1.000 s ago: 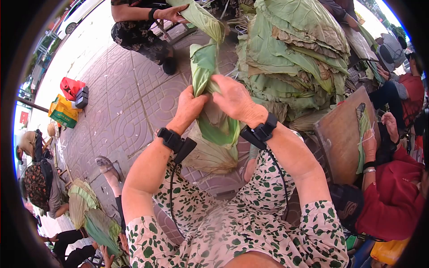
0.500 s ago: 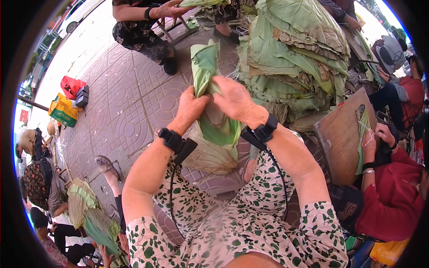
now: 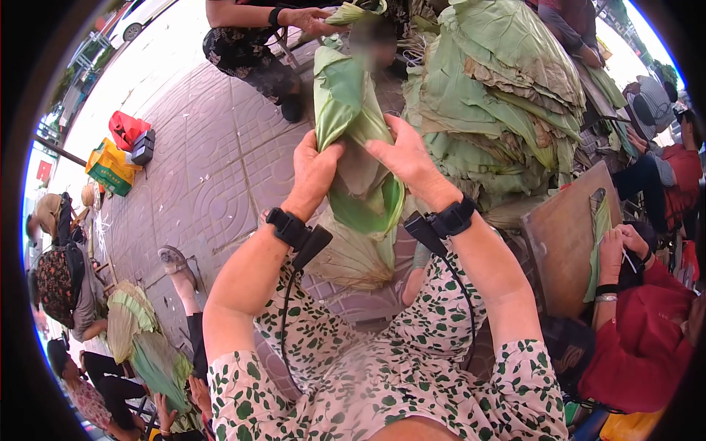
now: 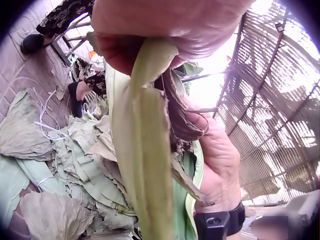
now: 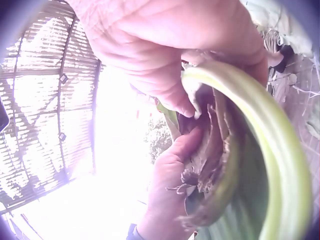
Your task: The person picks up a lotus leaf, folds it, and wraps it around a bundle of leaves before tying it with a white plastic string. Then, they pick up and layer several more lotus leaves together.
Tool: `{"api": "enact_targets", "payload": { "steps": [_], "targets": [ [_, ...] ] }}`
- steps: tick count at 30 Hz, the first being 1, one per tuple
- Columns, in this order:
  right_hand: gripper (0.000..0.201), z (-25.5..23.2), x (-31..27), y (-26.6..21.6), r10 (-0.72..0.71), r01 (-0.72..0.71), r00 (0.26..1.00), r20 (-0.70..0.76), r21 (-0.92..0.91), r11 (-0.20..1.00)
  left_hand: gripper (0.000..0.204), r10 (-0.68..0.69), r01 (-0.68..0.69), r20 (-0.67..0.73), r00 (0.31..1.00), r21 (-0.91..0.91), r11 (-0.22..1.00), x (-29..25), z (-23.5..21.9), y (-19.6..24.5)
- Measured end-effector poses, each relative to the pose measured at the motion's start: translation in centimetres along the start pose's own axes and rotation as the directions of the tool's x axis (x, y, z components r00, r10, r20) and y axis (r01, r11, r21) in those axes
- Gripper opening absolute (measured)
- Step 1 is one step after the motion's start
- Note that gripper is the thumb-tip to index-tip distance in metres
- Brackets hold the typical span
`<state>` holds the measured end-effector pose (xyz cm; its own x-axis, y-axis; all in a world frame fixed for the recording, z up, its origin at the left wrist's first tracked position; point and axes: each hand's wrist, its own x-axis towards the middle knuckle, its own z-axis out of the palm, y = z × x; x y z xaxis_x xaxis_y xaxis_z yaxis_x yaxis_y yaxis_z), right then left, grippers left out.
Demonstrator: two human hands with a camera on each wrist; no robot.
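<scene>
In the head view a folded bundle of large green leaves [image 3: 340,99] stands up in front of my knees. Its lower part spreads into a bright green fold [image 3: 368,209] around a dull brownish layer. My left hand [image 3: 314,173] grips the left edge, with the thumb on the near side. On the right edge my right hand [image 3: 412,158] holds it, thumb laid over the leaf and fingers behind. The left wrist view shows a thick pale leaf rib [image 4: 145,150] hanging below the left hand. A similar rib [image 5: 280,145] curves down from the right hand in the right wrist view.
A tall pile of leaves [image 3: 507,95] stands ahead to the right. Another dry leaf bundle [image 3: 346,253] lies between my feet. A wooden board [image 3: 562,242] leans at right, beside a person in red [image 3: 640,331]. Bags [image 3: 114,173] sit on the paving at left.
My hands have moved apart, the right one to the right, and the leaf bundle between them has spread wider. The head view has shifted slightly. Across from me, the other person's leaf has moved.
</scene>
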<state>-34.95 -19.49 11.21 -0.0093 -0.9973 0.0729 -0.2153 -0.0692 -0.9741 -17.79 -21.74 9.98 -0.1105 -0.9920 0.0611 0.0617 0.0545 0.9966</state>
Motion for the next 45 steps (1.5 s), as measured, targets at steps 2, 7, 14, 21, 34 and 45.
{"api": "enact_targets", "payload": {
  "steps": [2, 7, 14, 21, 34, 45],
  "targets": [
    [0.065, 0.1, 0.1, 0.5, -0.024, 0.015, 0.995, 0.099, 0.092, 0.996, 0.030, 0.017, -0.018, -0.010, 1.000, -0.053, 0.998, 0.0, -0.2, -0.1],
    [0.059, -0.1, 0.1, -0.2, 0.083, -0.080, 0.996, -0.028, 0.085, 0.993, 0.030, 0.026, -0.027, -0.007, 1.000, -0.160, 0.987, 0.1, -0.5, 0.7],
    [0.051, -1.3, -0.4, -1.7, -0.058, 0.057, 0.998, -0.020, 0.660, 0.749, 0.030, -0.172, 0.194, 0.109, 0.979, -0.243, 0.950, 0.5, -1.2, 0.9],
    [0.067, -0.6, -0.4, -1.4, -0.121, 0.120, 0.993, 0.005, 0.065, 0.991, 0.028, -0.101, 0.107, 0.035, 0.994, -0.371, 0.922, -0.2, -1.0, 2.6],
    [0.037, -1.8, -0.1, -0.9, -0.081, 0.129, 0.988, -0.129, 0.419, 0.899, 0.027, -0.059, 0.077, 0.055, 0.997, -0.453, 0.888, 0.3, -1.9, 4.0],
    [0.027, -1.8, -1.0, -3.5, 0.038, -0.108, 0.993, 0.110, 0.744, 0.659, 0.031, -0.222, 0.287, 0.224, 0.949, -0.323, 0.902, 0.6, -1.6, 2.1]
  ]
}}
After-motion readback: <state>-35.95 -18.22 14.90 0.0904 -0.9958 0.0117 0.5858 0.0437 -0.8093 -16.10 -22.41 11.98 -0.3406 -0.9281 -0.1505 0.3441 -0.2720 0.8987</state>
